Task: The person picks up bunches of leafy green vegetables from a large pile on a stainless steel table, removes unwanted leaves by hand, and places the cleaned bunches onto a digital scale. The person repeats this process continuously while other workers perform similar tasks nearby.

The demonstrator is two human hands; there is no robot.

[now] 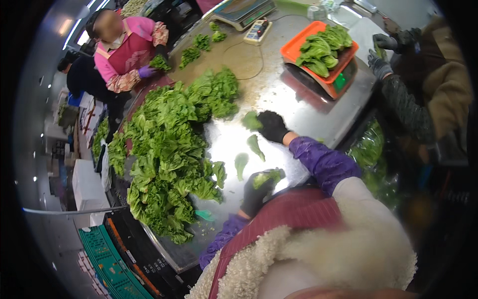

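In a black glove, my left hand (255,192) holds a small lettuce head (266,179) close to my apron. My right hand (273,126), also gloved in black, is farther out over the metal table (227,136), with a green lettuce leaf (252,120) at its fingertips. Two loose leaves, one pale leaf (241,164) and one narrower leaf (255,147), lie on the steel between my hands. A large heap of leafy green lettuce (168,149) spreads to the left.
An orange basket (289,48) of lettuce sits on a scale (341,80). Farther back are a power strip (257,33) and another scale (241,13). A teal plastic piece (204,215) lies near the heap. Co-workers stand across the table and at right, where gloved hands (381,63) hold greens.
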